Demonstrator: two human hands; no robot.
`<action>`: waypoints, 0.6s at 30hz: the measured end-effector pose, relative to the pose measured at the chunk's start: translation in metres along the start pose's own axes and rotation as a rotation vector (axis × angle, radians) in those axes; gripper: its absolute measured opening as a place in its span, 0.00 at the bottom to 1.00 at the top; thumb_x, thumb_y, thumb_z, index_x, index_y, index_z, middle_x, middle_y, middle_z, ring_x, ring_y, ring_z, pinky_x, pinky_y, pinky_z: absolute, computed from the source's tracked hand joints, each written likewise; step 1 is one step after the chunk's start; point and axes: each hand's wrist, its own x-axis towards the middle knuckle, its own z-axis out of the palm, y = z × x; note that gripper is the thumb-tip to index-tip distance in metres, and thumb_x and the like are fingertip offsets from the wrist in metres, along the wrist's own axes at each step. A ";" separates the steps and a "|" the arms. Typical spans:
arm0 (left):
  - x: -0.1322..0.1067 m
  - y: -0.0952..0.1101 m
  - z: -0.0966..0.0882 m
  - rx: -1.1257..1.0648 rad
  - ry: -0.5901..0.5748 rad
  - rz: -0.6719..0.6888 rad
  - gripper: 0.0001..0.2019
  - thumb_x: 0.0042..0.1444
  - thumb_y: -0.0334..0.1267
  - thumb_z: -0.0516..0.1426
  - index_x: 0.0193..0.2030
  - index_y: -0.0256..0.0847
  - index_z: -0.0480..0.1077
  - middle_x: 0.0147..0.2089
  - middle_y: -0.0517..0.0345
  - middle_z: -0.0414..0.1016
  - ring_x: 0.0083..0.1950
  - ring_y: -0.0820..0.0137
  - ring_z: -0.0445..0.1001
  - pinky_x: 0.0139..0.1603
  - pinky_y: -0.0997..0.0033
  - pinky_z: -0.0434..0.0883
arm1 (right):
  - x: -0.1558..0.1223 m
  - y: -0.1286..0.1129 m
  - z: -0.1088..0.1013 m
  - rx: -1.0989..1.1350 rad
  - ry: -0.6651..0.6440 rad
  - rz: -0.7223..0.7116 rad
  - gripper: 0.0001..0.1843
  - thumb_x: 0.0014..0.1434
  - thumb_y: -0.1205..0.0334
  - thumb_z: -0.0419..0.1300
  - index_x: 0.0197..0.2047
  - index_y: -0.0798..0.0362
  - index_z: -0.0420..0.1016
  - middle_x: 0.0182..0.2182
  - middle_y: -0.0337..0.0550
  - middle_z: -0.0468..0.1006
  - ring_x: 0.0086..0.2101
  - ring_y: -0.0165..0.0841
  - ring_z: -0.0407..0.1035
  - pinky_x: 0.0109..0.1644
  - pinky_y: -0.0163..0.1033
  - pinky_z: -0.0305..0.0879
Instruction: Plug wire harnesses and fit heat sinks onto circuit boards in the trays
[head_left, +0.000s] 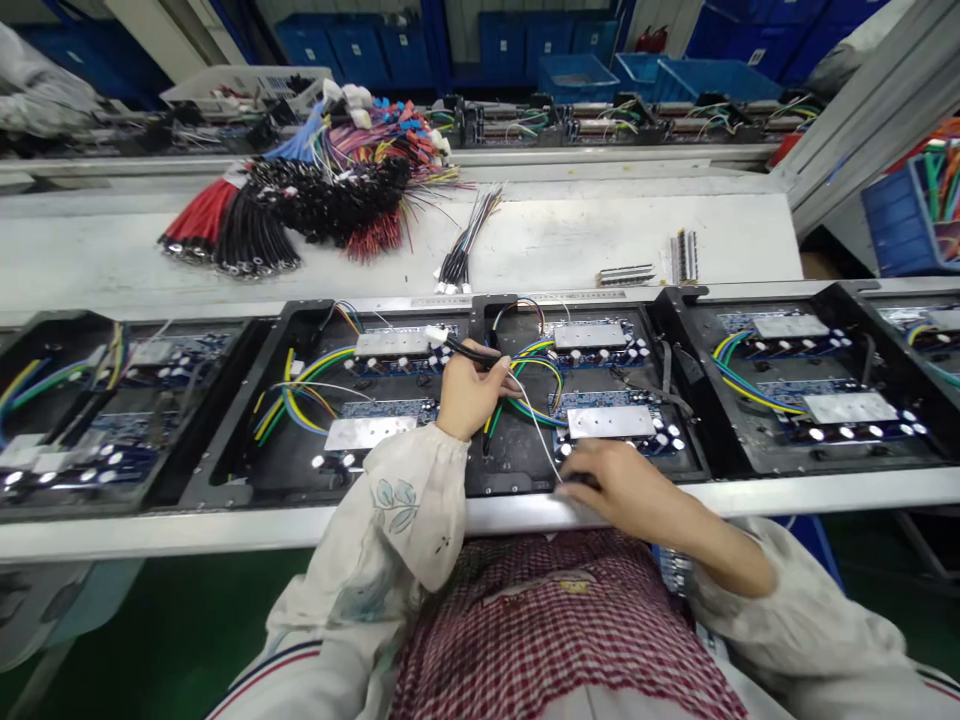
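- Clearly, my left hand is mostly closed, thumb and fingers pinching a black cable above the middle of the black tray.
- The cable's white plug sticks out to the left of my fingers, near a metal plate.
- My right hand is curled, fingertips closed around a dark piece at the tray's front edge, by the silver rail.
- A thin white wire runs between my two hands.
- What the dark piece is, I can't make out; my fingers cover much of it, and the wire's end there is unclear.
- My left sleeve hides some of the tray.
- At upper left, another person's sleeve is blurred and cut off.
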 end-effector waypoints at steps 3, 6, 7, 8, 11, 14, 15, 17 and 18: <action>-0.011 0.012 -0.011 0.471 -0.010 0.302 0.04 0.50 0.34 0.56 0.30 0.40 0.63 0.27 0.58 0.72 0.31 0.67 0.75 0.34 0.63 0.74 | -0.004 0.019 -0.012 0.105 0.148 0.075 0.05 0.56 0.61 0.62 0.31 0.51 0.78 0.27 0.39 0.79 0.28 0.32 0.72 0.33 0.35 0.63; -0.031 0.028 -0.013 1.079 -0.144 0.568 0.06 0.49 0.27 0.53 0.25 0.39 0.67 0.32 0.52 0.73 0.41 0.61 0.73 0.49 0.54 0.70 | 0.020 0.047 -0.024 0.023 0.488 0.276 0.05 0.53 0.60 0.63 0.33 0.50 0.80 0.31 0.41 0.81 0.33 0.36 0.74 0.39 0.39 0.66; -0.037 0.031 -0.010 1.225 -0.205 0.594 0.09 0.50 0.25 0.51 0.23 0.39 0.67 0.30 0.51 0.73 0.41 0.60 0.72 0.53 0.51 0.67 | 0.030 0.055 -0.025 0.000 0.508 0.328 0.05 0.52 0.60 0.64 0.33 0.50 0.80 0.32 0.41 0.81 0.34 0.36 0.74 0.41 0.39 0.66; -0.043 0.032 -0.005 1.326 -0.257 0.600 0.12 0.50 0.23 0.50 0.21 0.38 0.67 0.28 0.50 0.72 0.40 0.59 0.72 0.57 0.48 0.64 | 0.039 0.061 -0.024 -0.004 0.507 0.364 0.05 0.51 0.59 0.64 0.33 0.50 0.80 0.32 0.41 0.81 0.34 0.36 0.74 0.41 0.39 0.66; -0.050 0.026 0.010 1.407 -0.349 0.603 0.14 0.51 0.23 0.49 0.20 0.38 0.68 0.24 0.50 0.69 0.39 0.59 0.70 0.61 0.43 0.59 | 0.056 0.070 -0.019 0.027 0.459 0.399 0.07 0.51 0.59 0.64 0.34 0.50 0.81 0.32 0.41 0.81 0.34 0.35 0.74 0.41 0.38 0.66; -0.047 0.014 0.018 1.387 -0.365 0.597 0.12 0.48 0.22 0.51 0.19 0.38 0.68 0.21 0.53 0.66 0.38 0.59 0.69 0.60 0.40 0.57 | 0.057 0.070 -0.014 0.024 0.444 0.393 0.07 0.51 0.58 0.64 0.34 0.50 0.81 0.32 0.41 0.81 0.34 0.35 0.74 0.41 0.38 0.66; -0.046 0.011 0.018 1.381 -0.361 0.599 0.12 0.47 0.22 0.51 0.18 0.38 0.68 0.20 0.54 0.64 0.38 0.60 0.69 0.61 0.39 0.56 | 0.057 0.069 -0.014 0.021 0.440 0.389 0.07 0.51 0.59 0.64 0.34 0.50 0.81 0.33 0.41 0.81 0.34 0.35 0.74 0.41 0.38 0.66; -0.044 0.008 0.016 1.360 -0.356 0.622 0.14 0.47 0.21 0.51 0.17 0.38 0.68 0.20 0.55 0.63 0.37 0.61 0.69 0.63 0.40 0.53 | 0.056 0.069 -0.014 0.017 0.433 0.385 0.07 0.51 0.59 0.64 0.34 0.49 0.81 0.33 0.41 0.81 0.34 0.34 0.74 0.41 0.37 0.66; -0.043 0.008 0.015 1.348 -0.352 0.642 0.15 0.47 0.21 0.50 0.16 0.39 0.68 0.19 0.55 0.62 0.36 0.62 0.68 0.64 0.40 0.51 | 0.056 0.069 -0.014 0.015 0.430 0.386 0.07 0.52 0.59 0.64 0.34 0.49 0.81 0.33 0.41 0.81 0.34 0.34 0.74 0.41 0.37 0.66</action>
